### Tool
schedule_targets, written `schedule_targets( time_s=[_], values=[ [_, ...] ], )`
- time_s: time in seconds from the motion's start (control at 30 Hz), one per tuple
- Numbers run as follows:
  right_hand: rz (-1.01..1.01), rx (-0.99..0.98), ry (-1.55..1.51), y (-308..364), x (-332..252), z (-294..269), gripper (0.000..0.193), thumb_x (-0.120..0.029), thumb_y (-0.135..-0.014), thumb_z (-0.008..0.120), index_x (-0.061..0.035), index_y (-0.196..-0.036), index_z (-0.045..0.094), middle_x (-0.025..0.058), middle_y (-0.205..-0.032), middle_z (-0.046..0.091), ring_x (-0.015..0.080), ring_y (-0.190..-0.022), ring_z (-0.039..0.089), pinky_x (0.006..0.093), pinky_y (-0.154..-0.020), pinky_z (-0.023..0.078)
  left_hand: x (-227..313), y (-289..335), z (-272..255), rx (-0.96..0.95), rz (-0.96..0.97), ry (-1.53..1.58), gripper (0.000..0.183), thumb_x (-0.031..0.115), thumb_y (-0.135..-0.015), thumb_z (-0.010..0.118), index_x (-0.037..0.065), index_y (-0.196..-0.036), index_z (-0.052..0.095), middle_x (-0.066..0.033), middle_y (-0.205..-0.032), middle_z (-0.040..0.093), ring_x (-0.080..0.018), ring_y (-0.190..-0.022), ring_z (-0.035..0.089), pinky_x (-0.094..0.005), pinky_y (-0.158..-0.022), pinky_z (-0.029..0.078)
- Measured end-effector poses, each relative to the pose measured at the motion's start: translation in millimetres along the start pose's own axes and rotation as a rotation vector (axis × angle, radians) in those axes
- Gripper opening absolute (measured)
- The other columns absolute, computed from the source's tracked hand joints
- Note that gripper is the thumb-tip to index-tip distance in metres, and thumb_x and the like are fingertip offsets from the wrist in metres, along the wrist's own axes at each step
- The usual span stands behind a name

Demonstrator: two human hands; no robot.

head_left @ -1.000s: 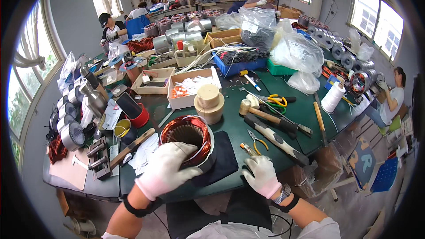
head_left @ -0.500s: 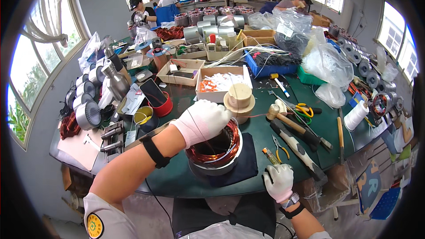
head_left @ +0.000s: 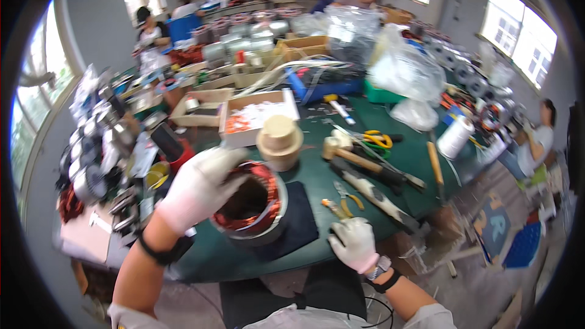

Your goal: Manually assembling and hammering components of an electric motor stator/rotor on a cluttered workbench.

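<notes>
My left hand (head_left: 204, 187), in a white glove, is above the left rim of a stator (head_left: 268, 226) wound with red-brown copper wire (head_left: 263, 176). Its fingers reach toward the winding but are smeared by motion, so whether they hold anything is unclear. The stator stands upright on a dark cloth (head_left: 298, 213), its hollow bore facing up. At the table's front edge rests my gloved right hand (head_left: 354, 244), fingers apart and nothing seen in them. Just beyond its fingertips lie a small amber tube (head_left: 333, 209) and yellow-handled pliers (head_left: 348, 200).
A stepped wooden block (head_left: 279, 140) stands behind the stator. Right of it are a wooden mallet (head_left: 359, 159), scissors (head_left: 378, 139) and a white thread spool (head_left: 456, 136). Farther back sit a box of paper slips (head_left: 292, 109) and a blue tray (head_left: 323, 92). Other people sit farther off.
The view has swung right, so the table sits farther left in it. My left hand has dropped back to the stator's left side. My right hand stays near the table edge.
</notes>
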State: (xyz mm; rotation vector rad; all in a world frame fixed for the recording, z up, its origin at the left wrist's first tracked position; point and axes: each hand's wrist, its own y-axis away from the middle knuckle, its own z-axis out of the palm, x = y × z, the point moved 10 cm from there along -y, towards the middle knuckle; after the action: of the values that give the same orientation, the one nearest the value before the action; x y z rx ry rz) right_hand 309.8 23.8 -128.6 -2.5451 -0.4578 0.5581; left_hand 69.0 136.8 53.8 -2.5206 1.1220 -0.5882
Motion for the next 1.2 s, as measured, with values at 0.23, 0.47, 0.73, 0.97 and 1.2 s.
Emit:
schedule_targets(
  time_s=[0.23,0.47,0.73,0.97,1.2],
  values=[
    [0.185,0.159,-0.002,-2,57,-73,0.022,-0.018,-0.089,0.073,-0.0070,-0.108,0.072,0.0142,-0.106,0.070,0.0364,-0.101,0.067,0.0476,-0.089,0.054,12,68,15,0.136,-0.033,0.165,0.014,-0.007,-0.079,0.069,0.002,-0.090,0.073,-0.0124,-0.091,0.072,-0.0324,-0.085,0.067,-0.0414,-0.079,0.053],
    [0.501,-0.179,0.359,3,235,-76,0.024,-0.012,-0.087,0.070,-0.0052,-0.109,0.071,0.0179,-0.108,0.069,0.0402,-0.108,0.065,0.0508,-0.096,0.053,19,73,19,0.266,0.032,0.079,0.011,-0.003,-0.080,0.064,0.003,-0.087,0.070,-0.0135,-0.085,0.069,-0.0364,-0.083,0.066,-0.0469,-0.078,0.052],
    [0.426,-0.224,0.530,14,283,-82,0.023,-0.008,-0.080,0.066,-0.0008,-0.103,0.064,0.0222,-0.110,0.067,0.0475,-0.105,0.063,0.0563,-0.093,0.051,26,60,50,0.148,-0.156,0.095,0.018,0.005,-0.085,0.074,0.004,-0.102,0.073,-0.0155,-0.090,0.070,-0.0378,-0.086,0.069,-0.0481,-0.077,0.054],
    [0.535,-0.046,0.156,28,256,-115,0.017,-0.003,-0.092,0.059,0.0027,-0.106,0.065,0.0225,-0.093,0.067,0.0384,-0.088,0.066,0.0474,-0.085,0.050,31,148,-1,0.420,-0.128,0.133,0.043,0.004,-0.081,0.080,0.003,-0.122,0.068,-0.0160,-0.113,0.069,-0.0382,-0.109,0.067,-0.0476,-0.094,0.054],
    [0.699,0.120,-0.229,78,224,-100,0.017,-0.012,-0.103,0.060,0.0027,-0.103,0.069,0.0013,-0.082,0.060,0.0068,-0.058,0.047,0.0272,-0.045,0.035,-173,290,11,0.010,-0.855,-0.322,0.037,0.022,-0.092,0.072,0.003,-0.124,0.070,-0.0202,-0.117,0.071,-0.0391,-0.113,0.068,-0.0483,-0.099,0.054]
  ],
)
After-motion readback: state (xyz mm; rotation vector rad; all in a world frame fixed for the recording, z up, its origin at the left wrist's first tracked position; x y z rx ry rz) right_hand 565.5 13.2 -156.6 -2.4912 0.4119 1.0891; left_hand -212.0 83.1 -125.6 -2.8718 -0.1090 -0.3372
